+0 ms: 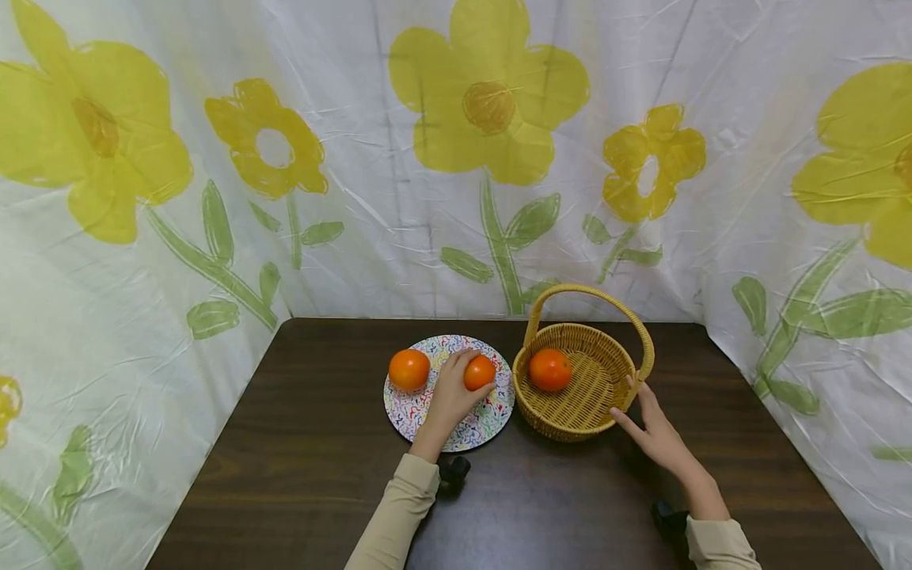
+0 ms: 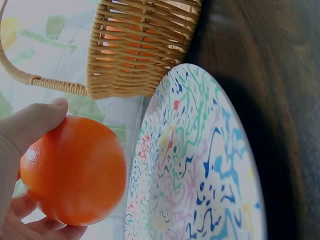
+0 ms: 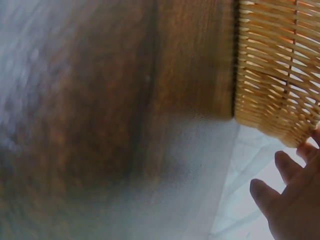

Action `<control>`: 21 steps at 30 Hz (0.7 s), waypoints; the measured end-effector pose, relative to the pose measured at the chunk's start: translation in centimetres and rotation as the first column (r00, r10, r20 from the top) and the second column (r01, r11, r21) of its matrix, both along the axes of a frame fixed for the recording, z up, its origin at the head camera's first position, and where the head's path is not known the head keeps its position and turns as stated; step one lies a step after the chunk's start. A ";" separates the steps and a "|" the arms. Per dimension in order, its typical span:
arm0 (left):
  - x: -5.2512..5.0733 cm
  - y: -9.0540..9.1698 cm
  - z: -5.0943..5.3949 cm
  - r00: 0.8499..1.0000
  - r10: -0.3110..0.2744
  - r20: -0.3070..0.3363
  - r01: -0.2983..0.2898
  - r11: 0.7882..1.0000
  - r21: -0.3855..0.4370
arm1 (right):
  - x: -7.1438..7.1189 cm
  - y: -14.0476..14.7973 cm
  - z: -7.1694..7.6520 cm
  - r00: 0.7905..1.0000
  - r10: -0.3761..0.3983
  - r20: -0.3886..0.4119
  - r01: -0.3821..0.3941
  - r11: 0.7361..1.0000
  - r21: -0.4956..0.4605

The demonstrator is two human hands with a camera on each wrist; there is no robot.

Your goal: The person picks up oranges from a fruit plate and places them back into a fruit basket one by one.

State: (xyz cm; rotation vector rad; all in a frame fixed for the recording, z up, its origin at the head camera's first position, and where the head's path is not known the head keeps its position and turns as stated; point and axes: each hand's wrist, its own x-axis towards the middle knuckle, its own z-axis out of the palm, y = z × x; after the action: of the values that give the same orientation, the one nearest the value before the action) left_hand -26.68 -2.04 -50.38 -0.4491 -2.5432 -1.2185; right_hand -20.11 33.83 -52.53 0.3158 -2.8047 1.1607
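Note:
My left hand (image 1: 453, 389) grips an orange (image 1: 480, 372) over the right part of a round, colourfully patterned plate (image 1: 456, 434). In the left wrist view, thumb and fingers curve round the orange (image 2: 75, 170), and a thin gap shows between it and the plate (image 2: 200, 165). Another orange (image 1: 409, 370) sits on the plate's left side. A third orange (image 1: 550, 370) lies inside the wicker basket (image 1: 570, 423), towards its left wall. My right hand (image 1: 659, 435) touches the basket's right side near the handle base, its fingers spread and fairly straight in the right wrist view.
The basket's tall arched handle (image 1: 591, 290) rises over its opening. Basket and plate stand side by side on the dark wooden table (image 1: 299, 475). A white curtain (image 1: 370, 237) with yellow flowers hangs behind the table and along both sides.

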 end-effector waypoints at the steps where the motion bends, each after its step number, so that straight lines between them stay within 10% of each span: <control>1: 0.0 0.1 0.0 1.000 -0.003 -0.004 0.003 1.000 -0.003 | 0.0 0.0 0.0 1.000 -0.006 -0.002 0.006 1.000 0.002; 21: 0.5 1.5 1.8 0.996 -0.079 0.027 0.077 0.995 0.070 | 0.0 0.0 -0.1 1.000 0.000 0.004 0.000 1.000 0.000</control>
State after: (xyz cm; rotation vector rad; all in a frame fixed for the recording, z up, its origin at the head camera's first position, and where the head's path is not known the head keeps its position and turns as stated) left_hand -26.21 -0.50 -48.55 -0.5227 -2.5208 -1.3464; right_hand -20.08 33.85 -52.59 0.3138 -2.8084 1.1626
